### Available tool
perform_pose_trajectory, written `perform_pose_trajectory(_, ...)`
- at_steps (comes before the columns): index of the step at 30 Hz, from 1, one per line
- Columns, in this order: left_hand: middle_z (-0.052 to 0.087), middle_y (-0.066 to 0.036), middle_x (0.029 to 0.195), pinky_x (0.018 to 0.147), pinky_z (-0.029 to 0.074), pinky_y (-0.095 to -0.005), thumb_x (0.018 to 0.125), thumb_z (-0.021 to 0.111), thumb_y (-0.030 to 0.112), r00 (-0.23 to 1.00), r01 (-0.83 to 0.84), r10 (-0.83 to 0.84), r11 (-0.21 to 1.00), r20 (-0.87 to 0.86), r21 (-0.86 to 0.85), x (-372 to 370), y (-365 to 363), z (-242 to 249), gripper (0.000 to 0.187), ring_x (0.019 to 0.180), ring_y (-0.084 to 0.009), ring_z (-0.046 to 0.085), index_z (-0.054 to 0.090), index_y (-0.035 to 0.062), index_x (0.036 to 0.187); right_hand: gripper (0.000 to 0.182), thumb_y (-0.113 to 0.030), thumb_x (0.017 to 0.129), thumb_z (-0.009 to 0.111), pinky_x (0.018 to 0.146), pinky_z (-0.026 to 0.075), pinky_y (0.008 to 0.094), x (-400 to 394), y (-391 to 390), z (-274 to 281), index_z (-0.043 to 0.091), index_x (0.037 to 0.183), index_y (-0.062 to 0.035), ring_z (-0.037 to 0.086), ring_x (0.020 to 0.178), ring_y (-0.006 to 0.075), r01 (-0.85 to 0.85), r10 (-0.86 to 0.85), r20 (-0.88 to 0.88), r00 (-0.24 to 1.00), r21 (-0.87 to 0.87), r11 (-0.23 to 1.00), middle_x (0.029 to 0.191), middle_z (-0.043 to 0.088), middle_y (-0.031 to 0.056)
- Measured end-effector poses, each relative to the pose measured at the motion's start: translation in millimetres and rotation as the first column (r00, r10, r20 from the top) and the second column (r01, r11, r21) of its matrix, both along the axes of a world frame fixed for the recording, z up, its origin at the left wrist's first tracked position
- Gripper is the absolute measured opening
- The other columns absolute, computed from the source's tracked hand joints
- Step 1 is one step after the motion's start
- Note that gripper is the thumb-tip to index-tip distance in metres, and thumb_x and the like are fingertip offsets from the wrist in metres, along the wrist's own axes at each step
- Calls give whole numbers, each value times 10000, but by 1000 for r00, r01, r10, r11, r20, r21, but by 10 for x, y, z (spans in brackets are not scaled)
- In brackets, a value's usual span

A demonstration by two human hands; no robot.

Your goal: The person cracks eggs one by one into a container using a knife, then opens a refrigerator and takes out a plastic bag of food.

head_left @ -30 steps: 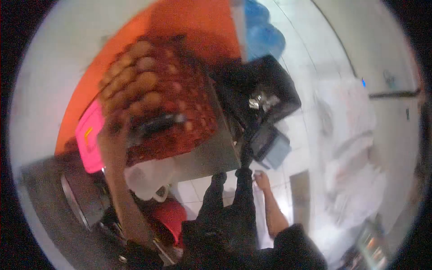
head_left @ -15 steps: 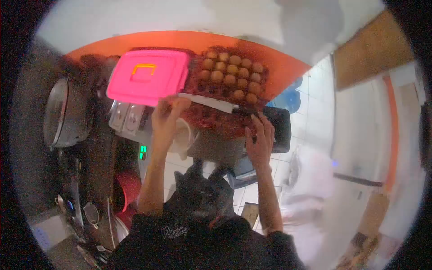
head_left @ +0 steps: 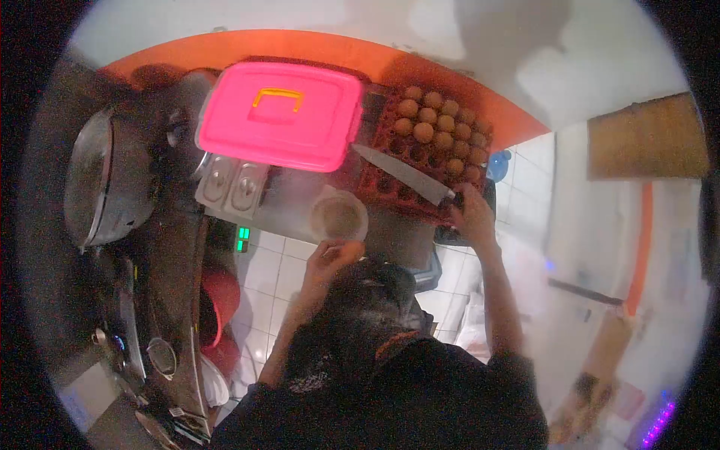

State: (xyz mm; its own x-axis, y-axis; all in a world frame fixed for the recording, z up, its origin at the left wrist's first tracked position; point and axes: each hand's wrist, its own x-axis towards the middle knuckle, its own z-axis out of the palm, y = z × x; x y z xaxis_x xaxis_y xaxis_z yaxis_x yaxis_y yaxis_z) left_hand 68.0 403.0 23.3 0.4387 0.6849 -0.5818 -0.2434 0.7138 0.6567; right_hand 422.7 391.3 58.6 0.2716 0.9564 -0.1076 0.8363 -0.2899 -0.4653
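A large kitchen knife (head_left: 409, 178) lies slantwise across the egg tray (head_left: 382, 196), its blade pointing up and left. My right hand (head_left: 474, 215) is closed around the knife's dark handle, which the fingers mostly cover. Several brown eggs (head_left: 424, 133) sit in the tray's far and right cups. Close to my body, my left hand (head_left: 330, 260) has its fingers closed on a rounded orange-brown egg (head_left: 351, 251), partly hidden. Just beyond that hand stands a pale round bowl (head_left: 339, 217) with something brownish inside.
A pink lidded box (head_left: 281, 120) with a yellow handle stands left of the tray. Two small lidded metal containers (head_left: 230, 184) sit in front of it. Farther left is a large metal pot (head_left: 90, 176). A red bucket (head_left: 221, 307) stands below the counter.
My left hand has drawn back from the pink box toward my body, in front of the bowl. My right hand has closed on the knife handle, and the blade now slants more steeply.
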Motion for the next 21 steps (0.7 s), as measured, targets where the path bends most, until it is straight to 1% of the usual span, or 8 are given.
perform_pose_trajectory(3, 636, -147, 1248, 974, 522, -331, 888, 717, 42, 995, 89, -84, 990, -47, 106, 211, 172, 185, 470, 1109, -223, 637, 534, -29, 1315, 406, -209, 896, 712, 790, 527, 491, -231, -253, 306, 513, 1220, -68, 667, 865, 401, 246, -255, -50, 966, -142, 959, 918, 679, 159)
perform_pose_trajectory(5, 634, -144, 1257, 987, 516, -328, 886, 721, 39, 989, 150, -148, 983, -24, 102, 435, 199, 174, 493, 1119, -221, 636, 528, -29, 1335, 411, -236, 913, 714, 669, 513, 416, -314, -643, 122, 511, 1230, -69, 655, 736, 300, 304, -263, -278, 924, 115, 946, 835, 667, 114)
perform_pose_trajectory(7, 632, -137, 1266, 1001, 509, -325, 882, 728, 39, 962, 272, -270, 951, -34, 150, 727, 146, 176, 509, 1132, -215, 632, 529, -24, 1347, 418, -242, 926, 715, 550, 455, 327, -378, -1138, 10, 511, 1249, -73, 589, 616, 177, 424, -337, -408, 849, 142, 895, 753, 628, 59)
perform_pose_trajectory(11, 646, -108, 1258, 1014, 499, -323, 873, 750, 57, 861, 503, -499, 800, -103, 328, 1483, -113, 94, 512, 1150, -186, 619, 554, -3, 1342, 353, -178, 984, 634, 469, 373, 247, -476, -2015, -164, 503, 1293, -71, 456, 534, 74, 753, -598, -699, 393, -129, 645, 688, 526, -3)
perform_pose_trajectory(15, 670, -87, 1220, 1001, 499, -320, 861, 773, 93, 811, 561, -576, 715, -103, 417, 2501, -460, -212, 503, 1140, -156, 614, 587, 5, 1321, 346, -163, 1018, 576, 519, 419, 287, -115, -2625, -636, 462, 1333, -79, 538, 638, 115, 806, -605, -705, 370, -80, 586, 752, 573, 45)
perform_pose_trajectory(18, 683, -89, 1197, 977, 504, -314, 861, 780, 122, 757, 637, -594, 580, -271, 507, 3192, -605, -635, 486, 1104, -156, 630, 605, -16, 1293, 373, -163, 1013, 582, 559, 447, 338, 353, -2477, -419, 430, 1347, -93, 583, 689, 169, 762, -645, -532, 549, 0, 648, 790, 623, 92)
perform_pose_trajectory(19, 685, -89, 1194, 971, 505, -311, 863, 780, 131, 747, 651, -605, 582, -276, 487, 3366, -670, -623, 480, 1094, -155, 635, 610, -18, 1287, 355, -151, 1016, 565, 581, 459, 378, 511, -2508, -329, 428, 1340, -109, 601, 675, 212, 715, -679, -448, 582, -117, 689, 811, 657, 143)
perform_pose_trajectory(21, 689, -89, 1188, 959, 507, -303, 869, 780, 149, 713, 693, -643, 587, -279, 419, 3608, -848, -458, 470, 1073, -153, 646, 618, -22, 1275, 374, -161, 1007, 570, 577, 478, 435, 755, -2605, -314, 448, 1361, -154, 653, 698, 356, 687, -647, -407, 644, -63, 724, 821, 668, 219)
